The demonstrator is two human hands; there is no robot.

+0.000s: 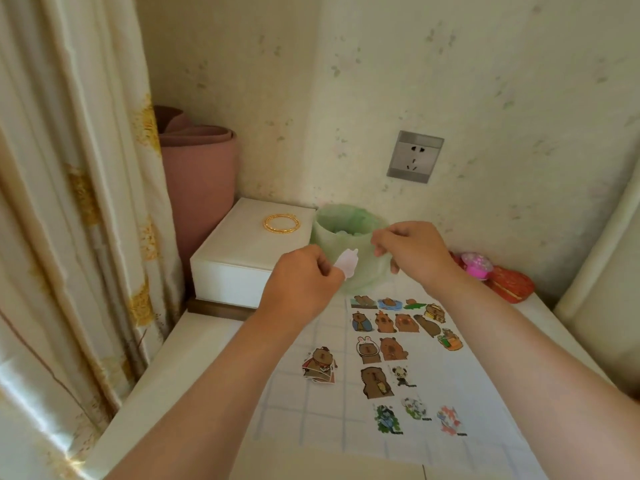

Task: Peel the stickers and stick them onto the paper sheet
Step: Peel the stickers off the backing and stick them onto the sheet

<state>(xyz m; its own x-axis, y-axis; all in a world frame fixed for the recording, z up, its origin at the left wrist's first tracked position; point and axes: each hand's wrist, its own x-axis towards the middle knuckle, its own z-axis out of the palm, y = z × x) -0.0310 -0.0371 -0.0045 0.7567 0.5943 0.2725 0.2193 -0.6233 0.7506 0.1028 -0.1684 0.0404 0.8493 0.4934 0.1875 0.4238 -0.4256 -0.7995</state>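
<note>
The left hand [304, 282] is pinching a pale sticker [347, 266], likely feather-light and floppy, by its edge in front of the green bin [332, 237], the right hand [407, 249] curling nearby, its grip unclear.

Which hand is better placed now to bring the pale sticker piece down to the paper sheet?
Left. The left hand already pinches the pale sticker piece, just beyond the paper sheet. The right hand is over the green-lined bin, fingers curled; what it holds is unclear.
</note>
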